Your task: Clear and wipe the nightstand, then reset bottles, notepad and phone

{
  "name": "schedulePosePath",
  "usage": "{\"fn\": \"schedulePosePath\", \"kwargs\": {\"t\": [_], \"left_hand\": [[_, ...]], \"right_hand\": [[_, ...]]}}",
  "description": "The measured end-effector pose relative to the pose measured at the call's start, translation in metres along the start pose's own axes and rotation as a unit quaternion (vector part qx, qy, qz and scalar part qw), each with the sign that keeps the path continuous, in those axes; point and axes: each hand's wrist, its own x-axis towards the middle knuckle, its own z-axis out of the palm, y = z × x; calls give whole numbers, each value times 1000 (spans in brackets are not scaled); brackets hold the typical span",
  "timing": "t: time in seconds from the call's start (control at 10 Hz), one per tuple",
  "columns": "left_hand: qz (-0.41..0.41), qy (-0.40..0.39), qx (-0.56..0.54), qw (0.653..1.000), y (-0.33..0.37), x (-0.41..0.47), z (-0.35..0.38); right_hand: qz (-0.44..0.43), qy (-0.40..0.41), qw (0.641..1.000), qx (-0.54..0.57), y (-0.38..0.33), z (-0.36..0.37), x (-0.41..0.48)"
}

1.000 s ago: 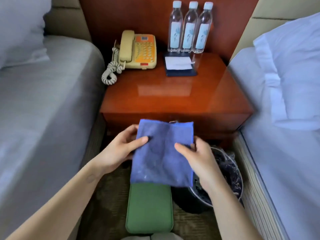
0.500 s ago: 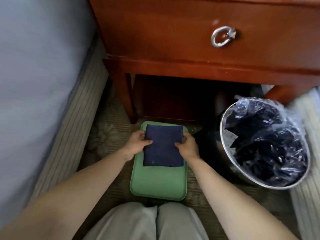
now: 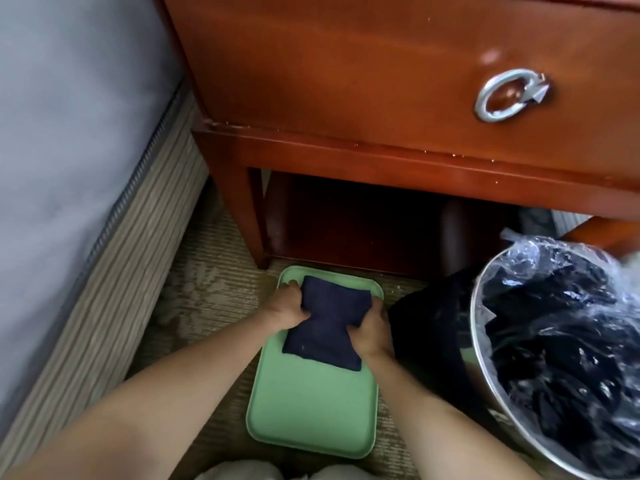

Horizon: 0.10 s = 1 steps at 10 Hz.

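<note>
Head view, nearest first: pale-trousered knees (image 3: 239,472) sat at the bottom edge. Beyond them, a green tray (image 3: 311,410) lay on the carpet (image 3: 207,296). The tray held one item, a folded dark blue cloth (image 3: 329,323), on its far half. The left hand (image 3: 287,311) gripped the cloth's left edge and the right hand (image 3: 372,332) its right edge, fingers curled in, bunching the cloth's middle. Right of the right hand stood a metal waste bin (image 3: 479,355), lined with clear plastic over dark crumpled contents, not identifiable. Left of the left hand ran a bed (image 3: 69,150). Beyond both hands stood the nightstand (image 3: 346,81), drawer shut, with a silver ring pull (image 3: 505,95).
</note>
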Motion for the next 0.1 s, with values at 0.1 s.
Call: {"fn": "schedulePosePath", "kwargs": {"t": [0.1], "left_hand": [[11, -42, 24, 999, 5, -14, -15]], "right_hand": [[-3, -14, 997, -71, -6, -4, -15]]}}
